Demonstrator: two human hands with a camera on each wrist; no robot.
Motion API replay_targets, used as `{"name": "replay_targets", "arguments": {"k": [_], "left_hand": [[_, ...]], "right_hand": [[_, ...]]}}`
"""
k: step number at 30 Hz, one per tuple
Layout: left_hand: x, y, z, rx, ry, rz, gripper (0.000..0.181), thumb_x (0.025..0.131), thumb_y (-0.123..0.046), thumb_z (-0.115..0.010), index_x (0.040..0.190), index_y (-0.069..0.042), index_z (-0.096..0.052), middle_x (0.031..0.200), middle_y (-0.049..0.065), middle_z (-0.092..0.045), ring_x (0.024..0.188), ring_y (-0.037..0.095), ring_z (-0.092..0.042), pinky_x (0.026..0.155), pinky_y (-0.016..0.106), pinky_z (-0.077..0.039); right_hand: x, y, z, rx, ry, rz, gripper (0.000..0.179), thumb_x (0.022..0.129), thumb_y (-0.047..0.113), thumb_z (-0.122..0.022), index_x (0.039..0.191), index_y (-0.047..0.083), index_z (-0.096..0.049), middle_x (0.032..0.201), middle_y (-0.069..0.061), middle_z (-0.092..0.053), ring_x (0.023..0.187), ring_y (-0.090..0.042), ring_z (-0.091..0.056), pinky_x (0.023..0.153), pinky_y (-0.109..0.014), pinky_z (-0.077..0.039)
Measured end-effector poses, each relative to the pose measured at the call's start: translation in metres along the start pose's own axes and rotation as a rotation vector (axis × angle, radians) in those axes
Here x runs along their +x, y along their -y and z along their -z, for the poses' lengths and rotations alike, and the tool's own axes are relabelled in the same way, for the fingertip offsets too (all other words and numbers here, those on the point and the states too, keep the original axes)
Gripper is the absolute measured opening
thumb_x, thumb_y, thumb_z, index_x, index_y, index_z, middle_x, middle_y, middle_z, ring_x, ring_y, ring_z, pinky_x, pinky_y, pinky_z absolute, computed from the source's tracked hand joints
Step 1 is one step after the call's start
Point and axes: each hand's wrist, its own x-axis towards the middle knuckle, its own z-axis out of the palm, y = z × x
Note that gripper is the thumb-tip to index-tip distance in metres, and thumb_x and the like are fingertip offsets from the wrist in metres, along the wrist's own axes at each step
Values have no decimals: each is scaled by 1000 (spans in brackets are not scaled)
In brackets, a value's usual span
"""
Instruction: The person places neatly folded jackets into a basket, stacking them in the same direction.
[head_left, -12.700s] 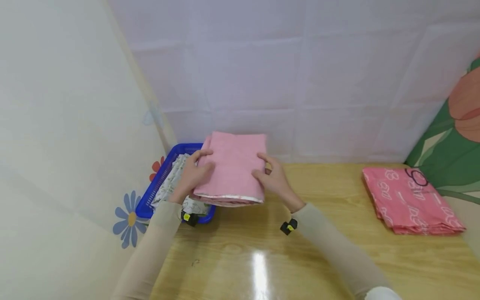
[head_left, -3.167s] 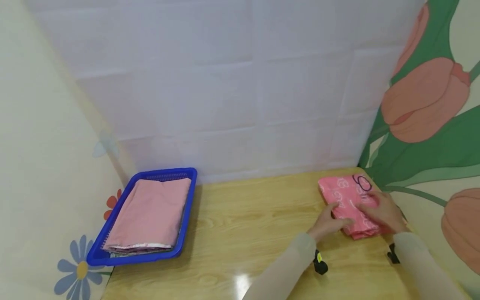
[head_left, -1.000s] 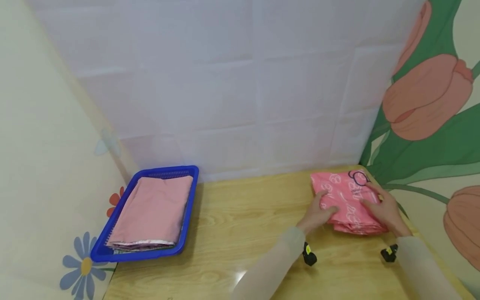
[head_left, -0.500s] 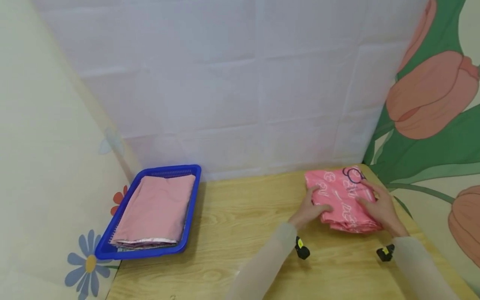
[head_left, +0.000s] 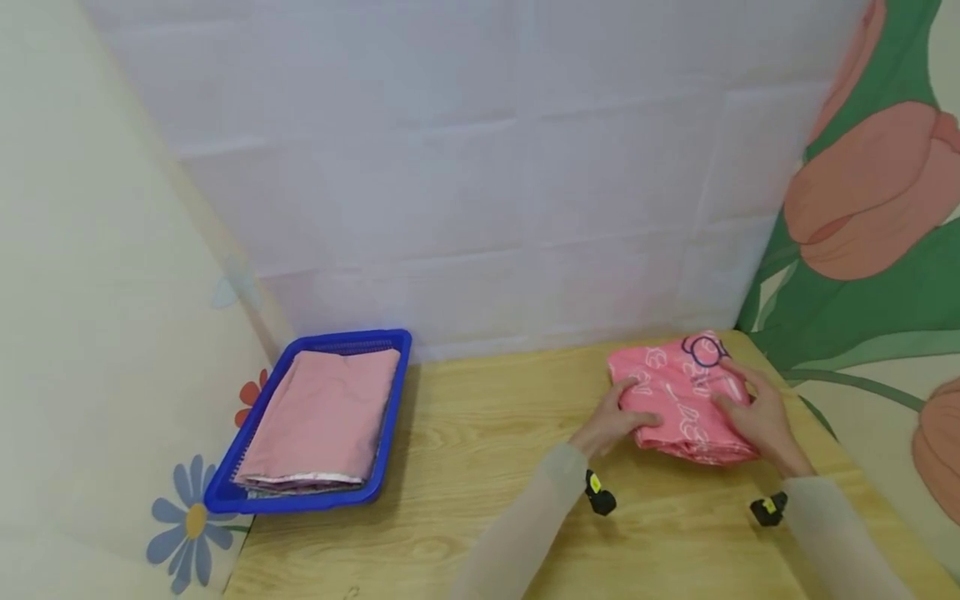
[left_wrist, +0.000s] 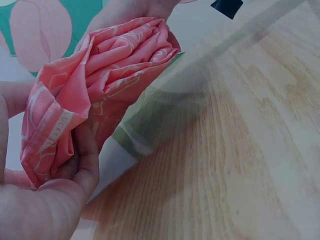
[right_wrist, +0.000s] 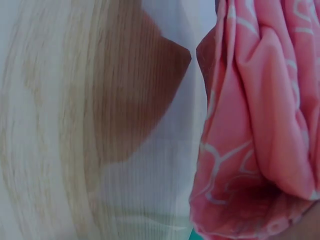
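A folded pink cloth (head_left: 675, 400) with white lettering and a dark round print is held by both hands at the right of the table, in the head view. My left hand (head_left: 609, 418) grips its left side, thumb on top and fingers underneath. On the right side, my right hand (head_left: 761, 418) holds it with the thumb over the top. The left wrist view shows the bunched folds of the cloth (left_wrist: 120, 70) raised above the wood, with the left hand (left_wrist: 50, 205) curled round one end. Its layered edge fills the right of the right wrist view.
At the back left stands a blue basket (head_left: 300, 503) holding a folded plain pink cloth (head_left: 322, 417) on top of other cloth. Wood-grain table (head_left: 480, 467) lies between basket and hands. White sheeting (head_left: 465, 167) hangs behind, and flower-printed walls flank both sides.
The plain pink cloth, held by both hands earlier, now lies in the basket. Since then the hands have gone to the patterned cloth, gripped it, lifted it and shifted it slightly left.
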Motion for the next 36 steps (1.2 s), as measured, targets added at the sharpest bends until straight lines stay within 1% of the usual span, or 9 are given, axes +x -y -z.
{"name": "replay_targets", "arguments": {"k": [3,5,8,11,19,23,26,30,36], "left_hand": [[-1,-4,1,50,-17,-15,86,82,-10,-90,157,-22,-50,160,15,-49,135,28,-59,119,48,-46],[-3,-6,3,80,-31,-31,85,82,-11,-91,156,-22,-51,160,13,-49,140,30,-54,123,49,-42],[-6,-7,8,83,-53,-40,84,82,-14,-91,155,-25,-52,159,12,-50,141,31,-53,123,52,-41],[-10,-6,13,79,-77,-39,80,84,-19,-91,153,-32,-53,156,11,-52,135,29,-58,119,52,-46],[-18,-7,30,101,-121,-92,67,92,-32,-83,152,-36,-54,159,11,-51,135,28,-58,121,55,-43],[-22,-13,44,109,-112,-110,62,96,-37,-79,153,-36,-53,161,12,-49,126,24,-64,119,53,-45],[-25,-18,52,80,-110,-112,64,96,-32,-80,153,-37,-52,158,12,-51,107,21,-72,109,48,-55],[-28,-22,60,49,-108,-104,66,96,-28,-80,154,-38,-50,154,14,-53,87,21,-75,94,43,-62],[-32,-27,69,70,-113,-101,68,96,-29,-79,156,-38,-48,154,13,-54,84,19,-74,97,41,-61]], "right_hand": [[0,2,-1,-16,2,8,66,105,15,-64,165,8,-37,164,-37,-30,146,-61,-33,108,-72,-44],[1,3,-3,-22,1,10,65,106,17,-64,165,9,-38,164,-36,-30,144,-58,-36,101,-55,-54],[0,5,-7,-8,8,12,64,108,21,-64,165,11,-38,165,-35,-30,143,-55,-37,86,-22,-52],[-2,9,-12,44,23,8,64,108,23,-63,166,12,-37,165,-34,-30,138,-54,-42,72,-11,-49],[-4,23,-22,59,50,1,66,108,24,-63,167,13,-35,166,-35,-26,128,-52,-52,69,-18,-55],[-2,30,-28,100,67,-3,68,108,28,-66,167,13,-35,161,-33,-30,101,-28,-68,66,-25,-60],[-1,35,-31,159,103,-47,74,106,34,-68,168,17,-32,161,-30,-29,86,-8,-66,66,-31,-63],[0,42,-32,236,199,-137,82,105,40,-68,171,25,-22,171,-34,-18,94,-5,-65,76,-30,-65],[1,51,-35,365,299,-172,82,108,32,-65,172,30,-14,177,-27,-1,95,-3,-68,83,-32,-65]]}}
